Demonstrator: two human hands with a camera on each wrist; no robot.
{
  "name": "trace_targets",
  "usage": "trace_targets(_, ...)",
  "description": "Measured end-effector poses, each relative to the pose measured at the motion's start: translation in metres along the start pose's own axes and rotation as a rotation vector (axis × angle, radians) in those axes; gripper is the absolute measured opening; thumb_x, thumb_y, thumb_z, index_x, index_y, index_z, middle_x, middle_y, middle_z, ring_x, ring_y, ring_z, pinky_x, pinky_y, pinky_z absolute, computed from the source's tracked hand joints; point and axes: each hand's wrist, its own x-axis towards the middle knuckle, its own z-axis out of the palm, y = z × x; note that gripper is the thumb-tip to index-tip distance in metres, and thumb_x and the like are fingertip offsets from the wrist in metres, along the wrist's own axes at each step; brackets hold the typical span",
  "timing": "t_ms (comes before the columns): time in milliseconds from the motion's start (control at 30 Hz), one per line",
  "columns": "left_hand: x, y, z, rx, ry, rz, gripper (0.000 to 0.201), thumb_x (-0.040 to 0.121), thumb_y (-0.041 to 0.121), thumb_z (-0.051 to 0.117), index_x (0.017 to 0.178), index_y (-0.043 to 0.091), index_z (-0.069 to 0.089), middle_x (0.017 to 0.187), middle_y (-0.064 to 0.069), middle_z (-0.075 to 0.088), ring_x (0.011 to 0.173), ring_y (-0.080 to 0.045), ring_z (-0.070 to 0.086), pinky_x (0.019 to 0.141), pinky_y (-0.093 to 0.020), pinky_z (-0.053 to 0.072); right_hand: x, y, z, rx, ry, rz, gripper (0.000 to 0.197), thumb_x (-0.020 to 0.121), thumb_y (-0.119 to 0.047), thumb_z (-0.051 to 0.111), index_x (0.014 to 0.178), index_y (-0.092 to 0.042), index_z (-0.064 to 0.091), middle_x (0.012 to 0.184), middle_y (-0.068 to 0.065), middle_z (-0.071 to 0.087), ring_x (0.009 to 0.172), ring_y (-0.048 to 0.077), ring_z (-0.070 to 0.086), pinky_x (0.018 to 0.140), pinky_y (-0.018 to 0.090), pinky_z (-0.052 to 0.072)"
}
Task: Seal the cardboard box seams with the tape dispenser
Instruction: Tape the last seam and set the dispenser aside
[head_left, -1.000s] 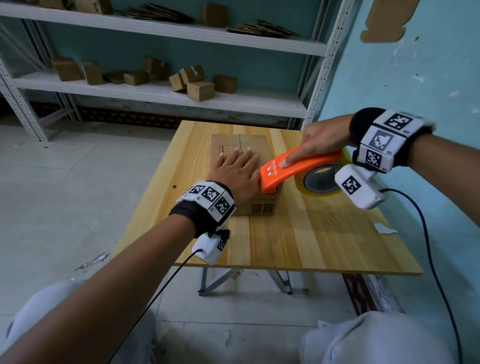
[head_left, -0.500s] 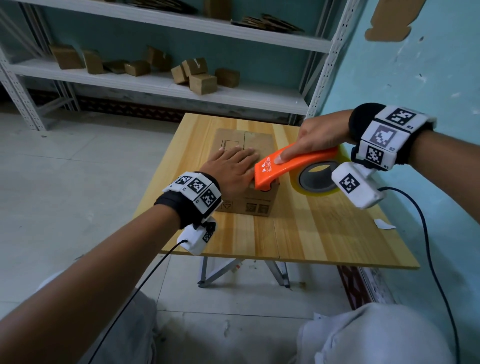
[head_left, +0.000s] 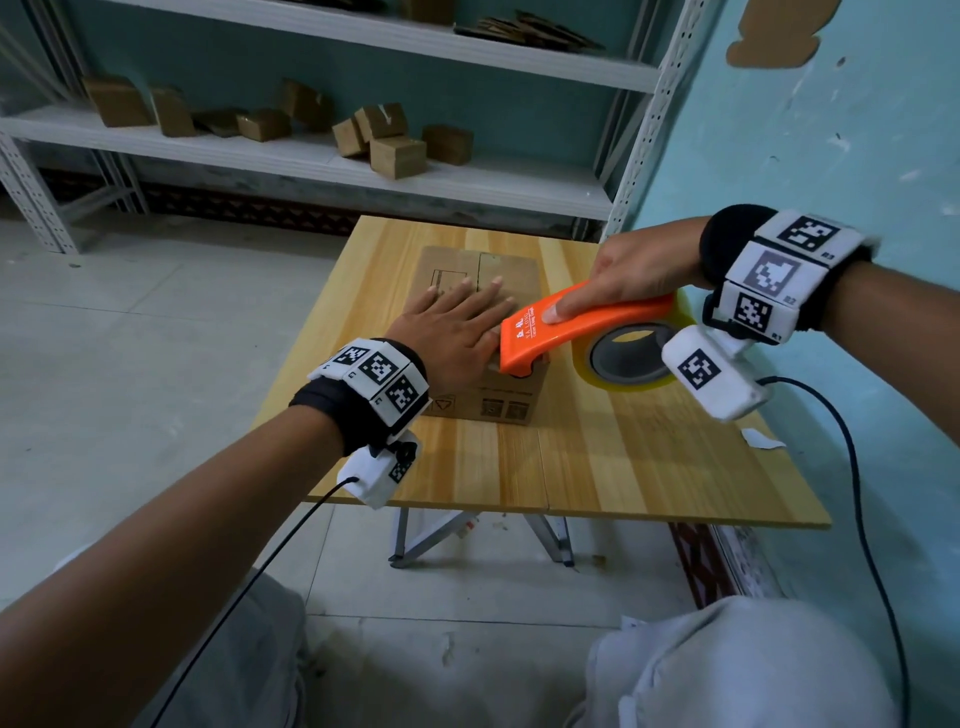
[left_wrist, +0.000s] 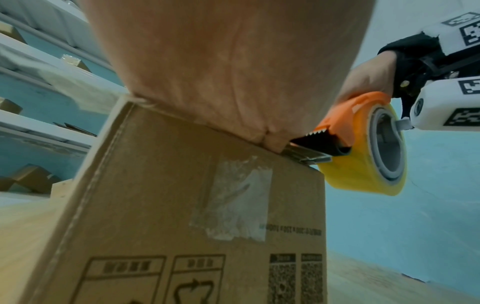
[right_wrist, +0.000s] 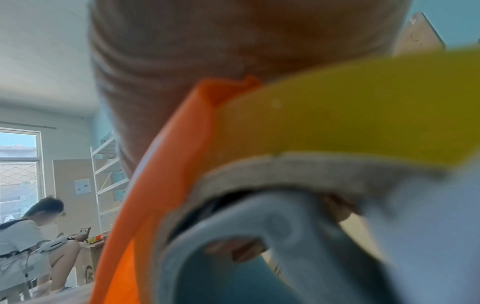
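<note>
A brown cardboard box (head_left: 506, 270) stands on the wooden table (head_left: 597, 457). My left hand (head_left: 457, 322) lies flat on the box top with straight fingers. My right hand (head_left: 623, 275) grips an orange tape dispenser (head_left: 582, 332) with a yellow tape roll (head_left: 628, 358), index finger stretched along its top. The dispenser's front end sits at the near right corner of the box top. In the left wrist view the toothed blade (left_wrist: 319, 142) touches the top edge of the box (left_wrist: 182, 205), whose near side bears a patch of clear tape (left_wrist: 239, 201). The right wrist view shows only the blurred dispenser (right_wrist: 161, 185).
A white metal shelf (head_left: 311, 166) behind the table carries several small cardboard boxes (head_left: 395, 150). A teal wall (head_left: 831, 156) runs close along the table's right side. A white scrap (head_left: 761, 439) lies near the table's right edge. Another person (right_wrist: 31, 236) sits far off.
Both hands and the dispenser hold the same position on the box. Only the head camera has shifted a little.
</note>
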Motion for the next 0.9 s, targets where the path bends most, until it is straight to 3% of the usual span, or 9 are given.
trace_targets(167, -0.0004, 0.0010, -0.0008, 0.055, 0.002, 0.018, 0.063, 0.100, 0.046, 0.022, 0.153, 0.023, -0.004, 0.161, -0.002, -0.007, 0.147, -0.028, -0.007, 0.119, -0.048, 0.004, -0.0015, -0.0035, -0.0010, -0.013, 0.001, -0.005, 0.055, 0.082, -0.069, 0.057, 0.077, -0.015, 0.068, 0.077, 0.004, 0.069, 0.072, 0.017, 0.063, 0.079, 0.032, 0.051)
trace_targets(300, -0.0022, 0.0021, -0.0016, 0.022, 0.021, -0.005, 0.059, 0.102, 0.042, 0.017, 0.153, 0.022, -0.005, 0.160, -0.003, -0.009, 0.146, -0.027, -0.013, 0.119, -0.048, 0.000, -0.0014, -0.0036, -0.0010, -0.011, -0.008, -0.008, 0.055, 0.081, -0.069, 0.057, 0.079, -0.015, 0.068, 0.081, 0.006, 0.070, 0.076, 0.019, 0.065, 0.085, 0.035, 0.053)
trace_targets(533, -0.0001, 0.0011, -0.0006, 0.003, 0.008, -0.004, 0.059, 0.102, 0.043, 0.015, 0.153, 0.024, -0.006, 0.161, -0.002, -0.006, 0.147, -0.024, -0.006, 0.119, -0.045, 0.003, -0.0008, -0.0024, -0.0012, -0.014, 0.001, -0.020, 0.054, 0.082, -0.067, 0.056, 0.073, -0.015, 0.068, 0.071, 0.002, 0.066, 0.065, 0.015, 0.061, 0.071, 0.027, 0.048)
trace_targets(900, -0.0001, -0.0020, 0.0037, 0.048, 0.040, 0.037, 0.056, 0.102, 0.040, 0.012, 0.153, 0.022, 0.000, 0.161, -0.003, -0.001, 0.148, -0.026, -0.002, 0.119, -0.047, 0.008, 0.0007, 0.0055, 0.0009, 0.046, -0.026, -0.009, 0.055, 0.082, -0.066, 0.055, 0.079, -0.013, 0.069, 0.074, 0.004, 0.069, 0.068, 0.016, 0.064, 0.069, 0.027, 0.050)
